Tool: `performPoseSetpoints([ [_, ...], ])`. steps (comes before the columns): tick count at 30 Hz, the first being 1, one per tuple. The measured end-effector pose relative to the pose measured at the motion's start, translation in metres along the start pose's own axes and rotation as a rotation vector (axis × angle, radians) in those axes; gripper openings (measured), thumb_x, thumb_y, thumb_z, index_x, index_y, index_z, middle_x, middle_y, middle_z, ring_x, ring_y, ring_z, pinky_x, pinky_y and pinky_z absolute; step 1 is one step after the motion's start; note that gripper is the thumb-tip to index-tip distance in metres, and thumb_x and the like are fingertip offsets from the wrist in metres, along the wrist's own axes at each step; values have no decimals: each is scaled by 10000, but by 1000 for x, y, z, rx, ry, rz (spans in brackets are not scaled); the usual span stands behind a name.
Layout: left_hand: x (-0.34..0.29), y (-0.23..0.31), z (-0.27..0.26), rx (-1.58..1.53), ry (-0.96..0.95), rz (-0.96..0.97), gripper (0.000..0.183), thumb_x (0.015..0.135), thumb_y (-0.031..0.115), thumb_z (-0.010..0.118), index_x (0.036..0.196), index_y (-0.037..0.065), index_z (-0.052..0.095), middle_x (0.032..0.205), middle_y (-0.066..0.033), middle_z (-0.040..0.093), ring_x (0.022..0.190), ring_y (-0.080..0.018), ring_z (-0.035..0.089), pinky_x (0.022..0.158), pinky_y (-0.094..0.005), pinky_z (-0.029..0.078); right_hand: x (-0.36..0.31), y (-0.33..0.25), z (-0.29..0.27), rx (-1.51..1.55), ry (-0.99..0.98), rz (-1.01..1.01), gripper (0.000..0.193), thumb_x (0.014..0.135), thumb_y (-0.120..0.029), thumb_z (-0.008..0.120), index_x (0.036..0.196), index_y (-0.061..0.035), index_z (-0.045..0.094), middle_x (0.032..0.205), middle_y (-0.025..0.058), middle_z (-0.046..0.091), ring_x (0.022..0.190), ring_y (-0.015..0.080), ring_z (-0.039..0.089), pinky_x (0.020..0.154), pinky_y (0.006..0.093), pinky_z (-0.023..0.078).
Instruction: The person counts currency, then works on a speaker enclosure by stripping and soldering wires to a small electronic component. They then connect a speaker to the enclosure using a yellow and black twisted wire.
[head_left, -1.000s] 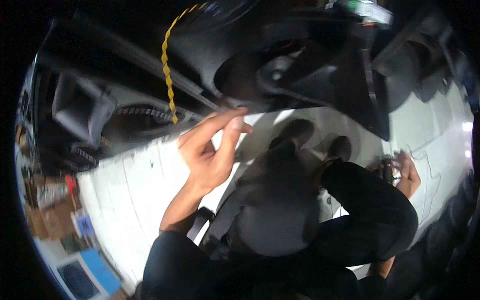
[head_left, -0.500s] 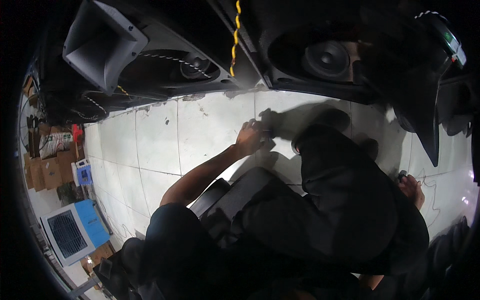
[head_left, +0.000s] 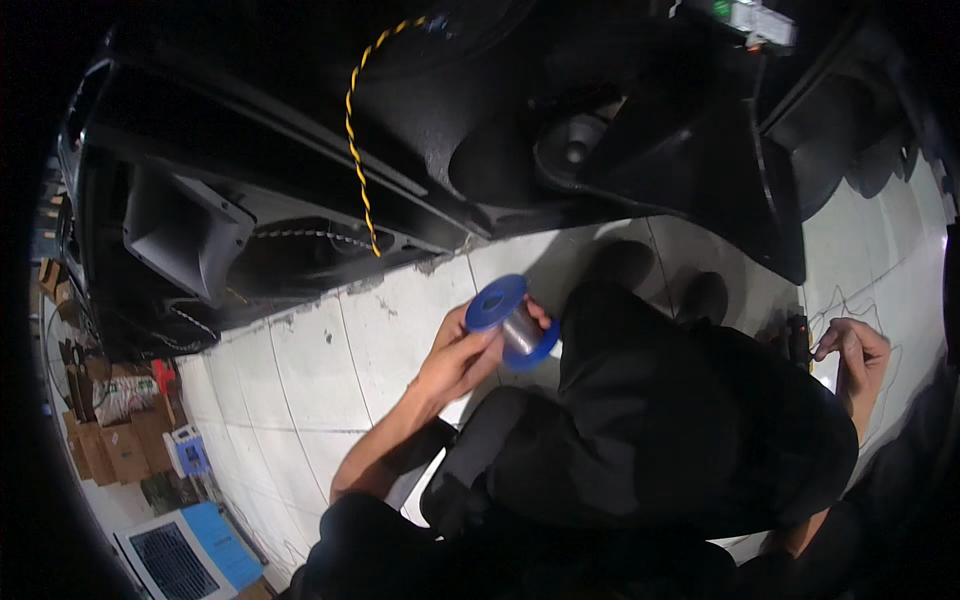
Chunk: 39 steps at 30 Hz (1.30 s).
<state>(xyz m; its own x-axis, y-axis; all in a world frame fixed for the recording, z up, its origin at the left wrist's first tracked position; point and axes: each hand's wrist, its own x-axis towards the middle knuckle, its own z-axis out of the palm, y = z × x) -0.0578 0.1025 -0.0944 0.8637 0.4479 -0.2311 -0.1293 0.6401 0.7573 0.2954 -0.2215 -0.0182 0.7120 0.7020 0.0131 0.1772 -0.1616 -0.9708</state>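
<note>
My left hand (head_left: 458,358) is closed around a spool of solder wire (head_left: 522,332). It has blue end discs and a silvery winding, and is held tilted above the floor tiles. On the far right, my right hand (head_left: 857,355) has its fingers bent together, fingertips at a dark slim object (head_left: 799,338) with a small red spot. What the fingers pinch there is too dark to make out. A yellow-and-black twisted wire (head_left: 354,140) hangs from the black speaker cabinet (head_left: 420,110) in front of me.
A grey horn (head_left: 190,235) and a round speaker driver (head_left: 572,150) sit in the cabinets. A small device with a green light (head_left: 745,20) is at the top right. Cardboard boxes (head_left: 125,452) and a blue-and-white air cooler (head_left: 190,555) stand at left. Thin wire (head_left: 880,390) trails at right.
My left hand has lifted from the floor, now with the solder spool plainly in it. My right hand has risen slightly. The head view has shifted, showing more of the cabinets.
</note>
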Motion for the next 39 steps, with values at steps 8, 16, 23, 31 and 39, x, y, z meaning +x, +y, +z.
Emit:
performPoseSetpoints([
  [8, -26, 39, 65, 131, -12, 113, 614, 939, 464, 676, 1324, 4, 549, 1102, -170, 660, 915, -285, 679, 853, -392, 552, 34, -99, 27, -235, -276, -477, 162, 841, -71, 744, 970, 23, 773, 782, 122, 742, 655, 171, 709, 593, 259, 541],
  [16, -1, 69, 42, 103, 25, 319, 459, 1029, 314, 495, 1374, 13, 522, 1216, -108, 626, 1052, -199, 631, 880, -327, 561, -39, 78, -111, -633, 787, 158, 268, 987, -194, 613, 1056, 26, 750, 774, 144, 729, 629, 175, 662, 601, 326, 527],
  [23, 14, 92, 35, 379, 248, 481, 495, 1022, 365, 440, 1388, 36, 502, 1136, -41, 562, 884, -124, 536, 597, -241, 394, -183, 282, -143, -1444, 15, 296, 429, 923, -125, 651, 1340, -39, 599, 944, 165, 714, 798, 287, 705, 664, 410, 573],
  [31, 26, 75, 74, 297, 359, 495, 508, 991, 415, 510, 1317, 33, 586, 1119, -122, 692, 938, -249, 678, 841, -382, 573, -218, 351, -153, -1478, -600, 105, 573, 926, -163, 571, 1478, -280, 469, 1239, 177, 608, 773, 288, 688, 671, 456, 552],
  [39, 50, 71, 104, 435, 221, 586, 625, 906, 445, 653, 1304, -32, 584, 1148, -186, 663, 1093, -299, 646, 931, -441, 554, -214, 349, -150, -1004, -372, -178, 582, 816, -57, 669, 1380, -62, 528, 1043, 172, 629, 767, 309, 665, 611, 410, 550],
])
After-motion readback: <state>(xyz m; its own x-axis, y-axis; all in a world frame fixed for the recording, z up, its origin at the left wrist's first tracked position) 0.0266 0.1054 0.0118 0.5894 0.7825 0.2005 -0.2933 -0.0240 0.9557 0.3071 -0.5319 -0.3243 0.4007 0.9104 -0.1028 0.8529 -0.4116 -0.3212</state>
